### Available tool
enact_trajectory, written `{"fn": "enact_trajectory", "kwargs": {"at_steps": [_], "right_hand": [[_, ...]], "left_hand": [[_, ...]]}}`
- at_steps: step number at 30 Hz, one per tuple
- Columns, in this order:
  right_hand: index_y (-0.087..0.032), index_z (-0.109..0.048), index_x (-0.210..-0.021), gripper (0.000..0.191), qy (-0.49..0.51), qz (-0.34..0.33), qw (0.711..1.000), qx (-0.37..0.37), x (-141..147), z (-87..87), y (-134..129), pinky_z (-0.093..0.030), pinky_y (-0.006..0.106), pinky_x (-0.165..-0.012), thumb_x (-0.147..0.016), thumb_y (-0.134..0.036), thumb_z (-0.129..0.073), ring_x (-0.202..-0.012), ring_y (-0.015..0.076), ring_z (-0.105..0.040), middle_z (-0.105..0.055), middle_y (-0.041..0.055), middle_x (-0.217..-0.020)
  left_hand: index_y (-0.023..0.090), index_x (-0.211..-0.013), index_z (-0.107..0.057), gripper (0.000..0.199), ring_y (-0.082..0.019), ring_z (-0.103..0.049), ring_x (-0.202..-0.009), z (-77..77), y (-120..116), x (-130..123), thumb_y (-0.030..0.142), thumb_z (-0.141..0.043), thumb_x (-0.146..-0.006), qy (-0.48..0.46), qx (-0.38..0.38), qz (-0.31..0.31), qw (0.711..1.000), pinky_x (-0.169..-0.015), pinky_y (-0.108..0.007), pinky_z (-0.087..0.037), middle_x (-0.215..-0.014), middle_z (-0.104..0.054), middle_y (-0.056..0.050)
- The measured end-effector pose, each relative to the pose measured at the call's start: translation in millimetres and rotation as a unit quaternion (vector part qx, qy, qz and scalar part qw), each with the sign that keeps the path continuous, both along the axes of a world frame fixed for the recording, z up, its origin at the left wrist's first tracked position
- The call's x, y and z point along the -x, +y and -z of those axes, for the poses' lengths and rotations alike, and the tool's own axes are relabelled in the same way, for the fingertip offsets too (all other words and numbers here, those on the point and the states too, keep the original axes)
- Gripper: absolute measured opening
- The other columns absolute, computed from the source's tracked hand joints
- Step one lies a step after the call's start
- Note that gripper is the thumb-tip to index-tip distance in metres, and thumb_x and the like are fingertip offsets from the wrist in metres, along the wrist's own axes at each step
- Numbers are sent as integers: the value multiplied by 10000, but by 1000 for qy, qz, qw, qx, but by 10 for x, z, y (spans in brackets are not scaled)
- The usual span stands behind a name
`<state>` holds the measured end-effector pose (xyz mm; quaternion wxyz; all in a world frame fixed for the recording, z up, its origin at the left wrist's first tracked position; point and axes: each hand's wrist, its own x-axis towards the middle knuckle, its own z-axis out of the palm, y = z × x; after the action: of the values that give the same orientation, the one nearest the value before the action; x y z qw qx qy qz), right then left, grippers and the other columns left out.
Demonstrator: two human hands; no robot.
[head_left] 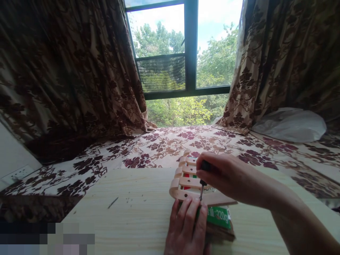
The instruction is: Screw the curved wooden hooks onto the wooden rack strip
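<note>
Patterned brown curtains (106, 71) hang on either side of a window (190, 46) with trees outside, and a floral cloth (159, 145) covers the ledge beneath it, beyond a pale wood-grained board (127, 205). Over the board sits the slatted piece (188, 181), raised on a green pack (221, 216) printed "220g", whose brown underside shows at the near right. The slatted piece is light, smooth, bare wood: several narrow strips lie side by side with gaps between, their left ends bending round in rounded loops. Small dark round spots mark the strips near those loops, and red, green and white show through the gaps. The nearest strip is broader towards the right, with a darker edge. Above the slatted piece, the right hand (225, 173) is curled closed around the black handle of a screwdriver (203, 182), its shaft slanting down to the nearest strip. At the near side of the slatted piece, the left hand (187, 223) lies palm down, fingers extended and slightly apart, fingertips at its edge; the thumb is mostly hidden, so whether it grips cannot be told. Left of the slatted piece lie a thin dark sliver (113, 202) and scattered crumbs (129, 200); well beyond its right end rests a whitish plastic bag (290, 124).
</note>
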<state>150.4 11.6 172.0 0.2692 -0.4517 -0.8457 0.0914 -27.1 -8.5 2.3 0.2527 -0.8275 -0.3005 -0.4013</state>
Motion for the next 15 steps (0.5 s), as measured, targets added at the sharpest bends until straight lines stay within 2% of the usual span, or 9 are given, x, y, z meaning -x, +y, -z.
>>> {"fn": "enact_trajectory", "kwargs": {"at_steps": [6, 8, 11, 13, 15], "right_hand": [[-191, -509, -733, 218, 4, 86, 996, -16, 20, 61, 109, -301, 243, -528, -881, -345, -469, -577, 117, -442, -551, 0, -639], [-190, -532, -754, 206, 1, 80, 997, -19, 10, 57, 93, -300, 239, -523, -875, -350, -485, -565, 112, -440, -551, -5, -629], [-208, -564, -843, 134, 9, 31, 999, -14, -2, 22, 25, -304, 220, -517, -870, -325, -505, -537, 95, -418, -534, -34, -613], [-213, -550, -827, 103, 9, 15, 1000, -12, 6, 4, -3, -297, 215, -513, -865, -299, -507, -530, 89, -394, -515, -44, -607], [-206, -524, -777, 131, 1, 28, 1000, -13, 26, 7, 5, -288, 224, -515, -867, -298, -497, -538, 93, -386, -513, -39, -612]], "left_hand": [[128, -1276, -508, 454, -268, -419, -1276, -19, -20, 8, 332, -433, -877, 0, 15, 5, 1000, -1106, -457, -254, -1226, -592, -127], [129, -1277, -508, 461, -272, -410, -1282, -25, -28, 11, 333, -452, -867, 0, 22, 7, 1000, -1106, -455, -254, -1241, -585, -125], [122, -1289, -496, 476, -275, -399, -1290, -35, -36, 7, 336, -457, -866, -2, 29, 10, 1000, -1108, -454, -248, -1263, -567, -128], [117, -1297, -488, 479, -277, -395, -1292, -38, -38, 4, 331, -449, -870, -2, 30, 12, 999, -1108, -459, -245, -1270, -559, -133], [117, -1300, -485, 480, -277, -393, -1292, -39, -37, 3, 327, -449, -870, -2, 32, 12, 999, -1109, -459, -243, -1272, -557, -132]]}}
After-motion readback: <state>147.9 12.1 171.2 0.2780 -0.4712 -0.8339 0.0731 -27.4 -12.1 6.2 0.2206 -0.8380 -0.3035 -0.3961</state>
